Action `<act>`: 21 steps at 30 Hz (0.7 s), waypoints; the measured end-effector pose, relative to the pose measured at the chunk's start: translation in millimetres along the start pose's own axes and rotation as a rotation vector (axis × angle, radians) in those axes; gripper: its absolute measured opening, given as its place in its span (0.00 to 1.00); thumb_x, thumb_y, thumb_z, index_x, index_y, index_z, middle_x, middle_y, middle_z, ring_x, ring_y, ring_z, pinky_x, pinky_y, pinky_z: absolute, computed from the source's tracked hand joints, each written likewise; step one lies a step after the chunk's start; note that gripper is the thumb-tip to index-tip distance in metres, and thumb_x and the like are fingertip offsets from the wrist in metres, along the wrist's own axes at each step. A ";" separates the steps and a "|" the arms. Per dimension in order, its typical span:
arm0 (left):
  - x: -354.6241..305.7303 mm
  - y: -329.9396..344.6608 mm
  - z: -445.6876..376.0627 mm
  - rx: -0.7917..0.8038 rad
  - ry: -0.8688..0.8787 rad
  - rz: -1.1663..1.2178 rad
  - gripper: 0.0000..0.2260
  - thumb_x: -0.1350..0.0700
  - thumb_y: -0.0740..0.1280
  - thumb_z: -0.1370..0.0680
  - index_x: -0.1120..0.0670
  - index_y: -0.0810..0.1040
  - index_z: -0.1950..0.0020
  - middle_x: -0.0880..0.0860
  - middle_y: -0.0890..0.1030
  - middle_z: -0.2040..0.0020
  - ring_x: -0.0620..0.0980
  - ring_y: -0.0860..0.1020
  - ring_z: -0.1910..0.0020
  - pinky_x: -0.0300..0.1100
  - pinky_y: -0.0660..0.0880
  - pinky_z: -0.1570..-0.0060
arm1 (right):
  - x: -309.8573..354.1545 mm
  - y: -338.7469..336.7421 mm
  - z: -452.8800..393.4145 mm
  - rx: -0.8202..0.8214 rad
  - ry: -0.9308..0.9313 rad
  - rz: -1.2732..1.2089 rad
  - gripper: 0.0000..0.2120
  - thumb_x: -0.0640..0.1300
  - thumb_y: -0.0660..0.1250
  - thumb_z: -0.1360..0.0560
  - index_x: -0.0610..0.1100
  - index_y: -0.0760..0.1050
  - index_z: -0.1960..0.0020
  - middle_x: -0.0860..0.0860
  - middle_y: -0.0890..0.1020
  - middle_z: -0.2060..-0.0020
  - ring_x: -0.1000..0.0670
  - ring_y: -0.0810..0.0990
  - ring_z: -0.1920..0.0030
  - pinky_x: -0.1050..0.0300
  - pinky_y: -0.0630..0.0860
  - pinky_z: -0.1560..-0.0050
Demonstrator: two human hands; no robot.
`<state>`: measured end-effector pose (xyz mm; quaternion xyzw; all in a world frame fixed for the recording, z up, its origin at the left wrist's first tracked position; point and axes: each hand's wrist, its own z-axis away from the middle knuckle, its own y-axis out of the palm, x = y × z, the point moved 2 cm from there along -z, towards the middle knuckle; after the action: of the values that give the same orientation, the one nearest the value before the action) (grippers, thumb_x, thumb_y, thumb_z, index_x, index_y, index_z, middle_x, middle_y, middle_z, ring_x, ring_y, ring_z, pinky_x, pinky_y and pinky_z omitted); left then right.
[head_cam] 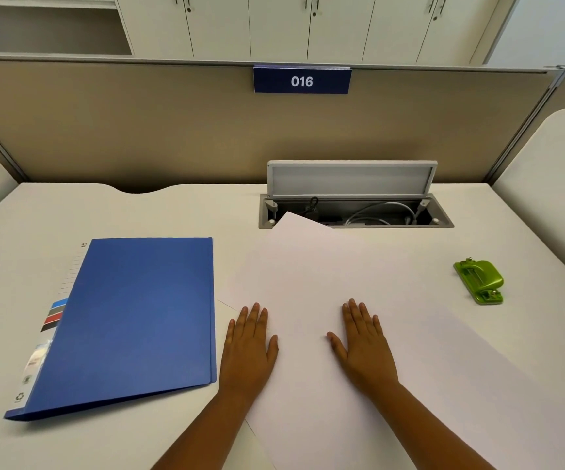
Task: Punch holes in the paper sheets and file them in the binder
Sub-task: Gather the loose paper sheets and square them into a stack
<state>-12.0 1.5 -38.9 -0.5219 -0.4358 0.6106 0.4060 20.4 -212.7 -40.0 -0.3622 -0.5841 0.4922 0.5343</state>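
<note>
Both palms flat on paper sheets (325, 276).
Left hand (249, 347), right hand (364, 347): fingers spread, gripping nothing. Closed blue binder (132, 320) left of sheets; green hole punch (480, 281) right.

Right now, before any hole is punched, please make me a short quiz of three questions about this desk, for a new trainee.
1. True or false: the blue binder is lying closed on the desk.
2. Which hand is nearer to the green hole punch: A) left hand, B) right hand?
3. Fill in: both hands lie flat, palms down, on the ______.

Key:
1. True. The cover is shut.
2. B. The punch stands apart at the right side of the desk, untouched.
3. Paper sheets; their far corner reaches over the open cable tray.
</note>
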 end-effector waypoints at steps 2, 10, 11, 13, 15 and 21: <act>-1.2 -2.7 0.9 -0.009 0.007 0.008 0.32 0.43 0.37 0.21 0.56 0.73 0.35 0.54 0.76 0.35 0.54 0.75 0.36 0.50 0.64 0.37 | 0.1 0.3 0.5 -0.002 0.006 -0.024 0.49 0.72 0.21 0.38 0.46 0.42 0.25 0.57 0.40 0.29 0.58 0.38 0.28 0.64 0.29 0.31; 0.1 -0.6 6.0 -0.102 -0.016 0.088 0.37 0.35 0.38 0.25 0.57 0.74 0.36 0.55 0.79 0.39 0.56 0.76 0.38 0.48 0.63 0.34 | -0.9 -0.2 -0.3 -0.016 0.012 -0.039 0.51 0.73 0.21 0.39 0.46 0.44 0.25 0.56 0.43 0.27 0.59 0.37 0.29 0.60 0.34 0.28; 0.4 -0.7 6.3 -0.111 -0.015 0.087 0.37 0.35 0.39 0.24 0.57 0.74 0.37 0.54 0.79 0.40 0.55 0.77 0.39 0.49 0.65 0.35 | -0.5 -0.6 -0.9 -0.017 0.012 -0.044 0.52 0.73 0.21 0.39 0.46 0.44 0.25 0.55 0.44 0.25 0.59 0.37 0.29 0.59 0.35 0.27; 0.1 -3.7 6.1 -0.122 -0.015 0.094 0.36 0.35 0.39 0.24 0.57 0.75 0.38 0.54 0.80 0.41 0.55 0.78 0.40 0.50 0.66 0.35 | 0.2 -3.1 -1.0 -0.007 0.002 -0.057 0.53 0.74 0.21 0.40 0.46 0.44 0.25 0.52 0.46 0.24 0.58 0.37 0.29 0.58 0.35 0.27; -1.9 -7.8 6.9 -0.124 -0.036 0.079 0.35 0.36 0.40 0.23 0.58 0.76 0.39 0.55 0.80 0.41 0.56 0.78 0.41 0.53 0.69 0.37 | 2.2 -8.1 2.8 -0.003 -0.040 -0.083 0.52 0.75 0.24 0.38 0.45 0.47 0.25 0.51 0.46 0.24 0.56 0.35 0.28 0.60 0.33 0.28; -9.0 5.2 45.6 -0.134 0.007 -0.027 0.28 0.38 0.43 0.24 0.52 0.72 0.37 0.53 0.66 0.30 0.54 0.57 0.28 0.50 0.49 0.29 | 6.5 -11.7 48.0 -0.088 -0.105 -0.063 0.29 0.64 0.49 0.25 0.51 0.62 0.29 0.54 0.51 0.27 0.60 0.33 0.27 0.58 0.34 0.27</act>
<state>-56.2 -13.5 -37.9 -0.5442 -0.4814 0.5726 0.3798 -26.5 -218.5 -24.4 -0.3404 -0.6435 0.4673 0.5016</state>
